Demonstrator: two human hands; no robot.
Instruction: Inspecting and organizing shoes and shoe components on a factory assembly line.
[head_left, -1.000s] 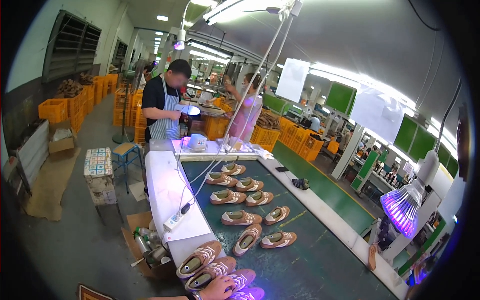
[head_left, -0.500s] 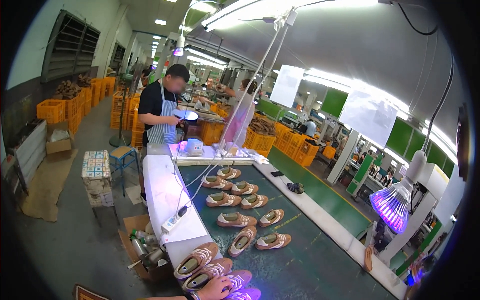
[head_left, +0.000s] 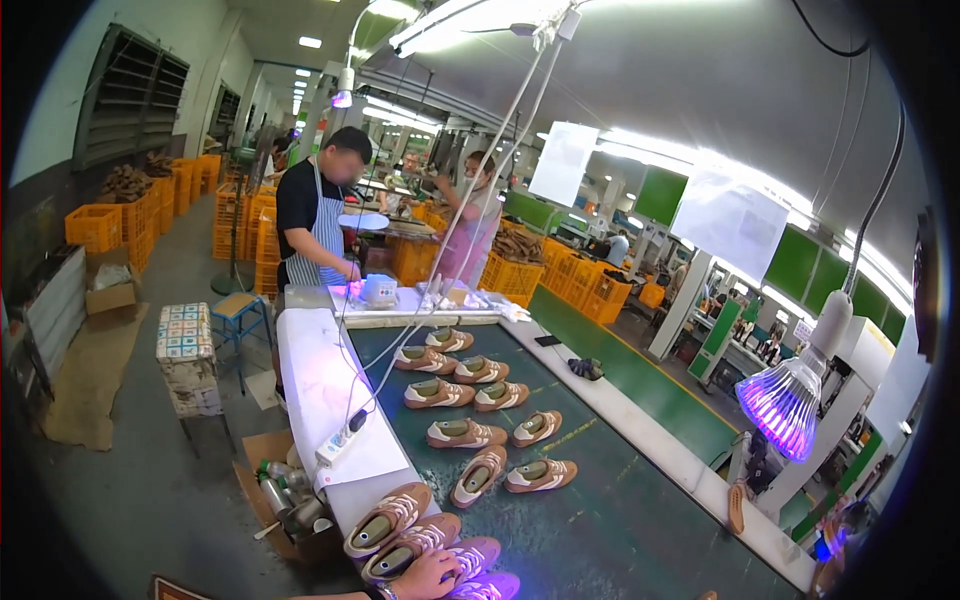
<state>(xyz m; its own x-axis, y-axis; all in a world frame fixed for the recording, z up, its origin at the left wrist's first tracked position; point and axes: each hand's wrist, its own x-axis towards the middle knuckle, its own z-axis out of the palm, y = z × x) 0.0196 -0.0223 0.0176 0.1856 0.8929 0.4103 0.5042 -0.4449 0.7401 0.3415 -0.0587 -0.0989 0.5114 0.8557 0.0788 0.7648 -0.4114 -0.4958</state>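
My left hand (head_left: 428, 577) comes in from the lower edge, a band on its wrist. Its fingers curl over a brown and white sneaker (head_left: 474, 556) in a tight row at the left edge of the dark green belt; purple light falls on this end of the row. Beside it are two more sneakers, one under my wrist (head_left: 412, 545) and one farther back (head_left: 390, 517). Several similar laced sneakers stand farther up the belt, the closest being a tilted sneaker (head_left: 480, 477) and another sneaker (head_left: 541, 476). My right hand is out of view.
A white ledge (head_left: 345, 385) with a power strip (head_left: 341, 441) runs along the left. A lit purple lamp (head_left: 785, 405) hangs at the right. A co-worker in a striped apron (head_left: 328, 230) stands at the far end. A box of bottles (head_left: 285, 497) sits below the ledge.
The whole view has shifted slightly. The far co-worker's arm has lowered toward the white box on the table. A brown tip now shows at the bottom edge. My left hand stays on the sneakers.
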